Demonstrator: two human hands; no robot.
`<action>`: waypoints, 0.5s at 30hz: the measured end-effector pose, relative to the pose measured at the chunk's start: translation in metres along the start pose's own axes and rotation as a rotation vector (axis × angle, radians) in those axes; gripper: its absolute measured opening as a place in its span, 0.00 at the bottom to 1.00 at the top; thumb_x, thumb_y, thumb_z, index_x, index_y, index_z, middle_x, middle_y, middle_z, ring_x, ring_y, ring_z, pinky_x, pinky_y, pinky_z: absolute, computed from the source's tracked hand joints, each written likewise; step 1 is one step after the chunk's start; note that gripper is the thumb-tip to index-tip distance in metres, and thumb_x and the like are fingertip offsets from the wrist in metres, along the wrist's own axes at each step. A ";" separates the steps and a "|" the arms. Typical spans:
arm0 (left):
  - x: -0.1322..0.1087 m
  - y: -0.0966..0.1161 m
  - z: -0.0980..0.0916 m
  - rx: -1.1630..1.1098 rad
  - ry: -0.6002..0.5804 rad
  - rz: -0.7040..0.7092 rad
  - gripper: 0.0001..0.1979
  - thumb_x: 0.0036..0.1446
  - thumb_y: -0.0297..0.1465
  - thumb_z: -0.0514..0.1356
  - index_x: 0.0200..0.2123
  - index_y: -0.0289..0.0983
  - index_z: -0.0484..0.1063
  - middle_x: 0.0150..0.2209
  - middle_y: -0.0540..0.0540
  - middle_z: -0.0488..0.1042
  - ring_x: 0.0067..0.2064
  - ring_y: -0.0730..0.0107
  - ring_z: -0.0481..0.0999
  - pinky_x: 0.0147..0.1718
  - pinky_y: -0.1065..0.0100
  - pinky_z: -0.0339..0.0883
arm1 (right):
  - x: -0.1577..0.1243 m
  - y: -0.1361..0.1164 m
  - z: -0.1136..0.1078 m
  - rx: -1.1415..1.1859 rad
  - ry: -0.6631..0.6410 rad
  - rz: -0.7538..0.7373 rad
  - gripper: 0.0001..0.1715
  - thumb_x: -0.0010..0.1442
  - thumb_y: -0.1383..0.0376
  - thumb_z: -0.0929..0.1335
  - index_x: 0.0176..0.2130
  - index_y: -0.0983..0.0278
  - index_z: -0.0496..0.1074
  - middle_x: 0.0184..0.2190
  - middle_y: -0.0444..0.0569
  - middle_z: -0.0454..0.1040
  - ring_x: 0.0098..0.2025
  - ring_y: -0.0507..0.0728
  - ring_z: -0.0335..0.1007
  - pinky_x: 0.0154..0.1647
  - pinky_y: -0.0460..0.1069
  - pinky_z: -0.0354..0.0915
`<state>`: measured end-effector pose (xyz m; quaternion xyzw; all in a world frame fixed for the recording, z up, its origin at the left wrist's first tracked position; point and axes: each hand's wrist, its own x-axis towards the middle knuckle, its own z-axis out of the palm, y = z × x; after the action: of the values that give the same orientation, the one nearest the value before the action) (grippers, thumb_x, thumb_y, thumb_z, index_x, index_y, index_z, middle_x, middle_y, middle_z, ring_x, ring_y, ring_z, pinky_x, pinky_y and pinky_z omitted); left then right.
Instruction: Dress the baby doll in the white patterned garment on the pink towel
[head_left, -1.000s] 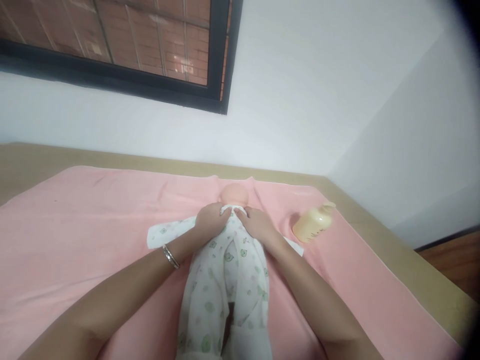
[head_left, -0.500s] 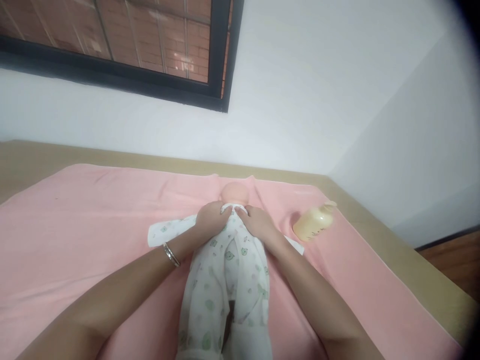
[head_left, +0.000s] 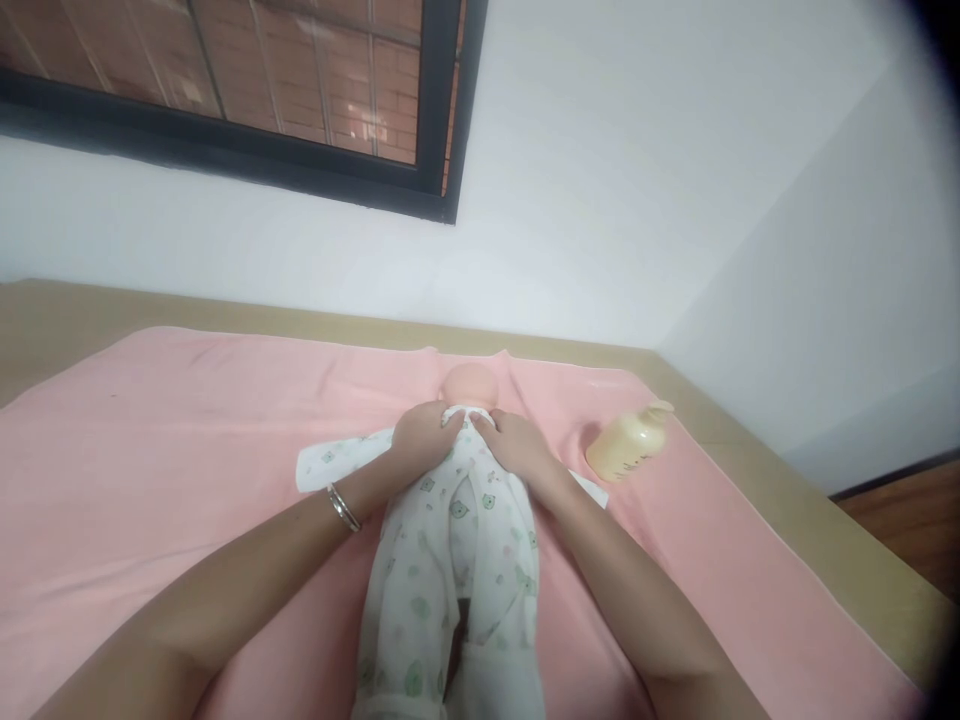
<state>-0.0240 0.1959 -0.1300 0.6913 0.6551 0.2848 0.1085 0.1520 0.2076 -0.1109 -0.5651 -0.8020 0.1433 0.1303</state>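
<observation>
A baby doll (head_left: 471,470) in a white outfit with green animal prints lies lengthwise before me, its bald head (head_left: 469,384) at the far end and its legs toward me. My left hand (head_left: 427,438) is wrapped round one side of its upper body, thumb near the neckline. On the other side my right hand (head_left: 517,442) grips it the same way, with the two thumbs almost meeting. Most of my fingers are hidden against the doll's sides. One white sleeve (head_left: 330,462) sticks out to the left, and the tip of the other shows beyond my right wrist.
The doll rests on a pink blanket (head_left: 187,450) spread over a wooden surface (head_left: 757,480). Right of the doll is a pale yellow bottle (head_left: 628,447) with a pump-like top. Behind are a white wall (head_left: 570,200) and a dark-framed window (head_left: 300,165).
</observation>
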 end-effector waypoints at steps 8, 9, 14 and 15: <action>-0.005 0.005 0.001 0.190 0.118 0.056 0.20 0.60 0.40 0.45 0.26 0.37 0.70 0.27 0.46 0.73 0.29 0.67 0.69 0.28 0.68 0.55 | -0.009 -0.015 -0.008 -0.165 -0.002 -0.053 0.39 0.64 0.46 0.44 0.42 0.66 0.69 0.37 0.57 0.73 0.38 0.59 0.68 0.35 0.49 0.56; -0.006 0.005 0.001 0.230 0.150 0.099 0.20 0.60 0.39 0.45 0.26 0.37 0.70 0.27 0.45 0.73 0.29 0.67 0.69 0.28 0.68 0.56 | -0.011 -0.018 -0.009 -0.209 0.019 -0.070 0.37 0.65 0.47 0.45 0.42 0.67 0.68 0.38 0.58 0.72 0.39 0.60 0.67 0.36 0.50 0.56; -0.007 0.004 0.003 0.347 0.254 0.441 0.20 0.61 0.33 0.43 0.24 0.35 0.70 0.27 0.43 0.73 0.32 0.65 0.70 0.34 0.65 0.57 | -0.013 -0.021 -0.016 -0.146 -0.004 -0.032 0.36 0.64 0.47 0.47 0.42 0.66 0.69 0.40 0.58 0.73 0.41 0.60 0.67 0.37 0.49 0.57; -0.006 0.004 0.003 0.346 0.257 0.441 0.20 0.61 0.33 0.43 0.24 0.35 0.70 0.27 0.42 0.73 0.33 0.64 0.70 0.35 0.64 0.57 | -0.013 -0.020 -0.017 -0.083 -0.046 -0.006 0.37 0.64 0.46 0.46 0.42 0.66 0.70 0.40 0.57 0.73 0.40 0.59 0.68 0.36 0.49 0.57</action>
<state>-0.0188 0.1899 -0.1315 0.7835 0.5363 0.2708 -0.1588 0.1456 0.1906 -0.0880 -0.5642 -0.8117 0.1226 0.0888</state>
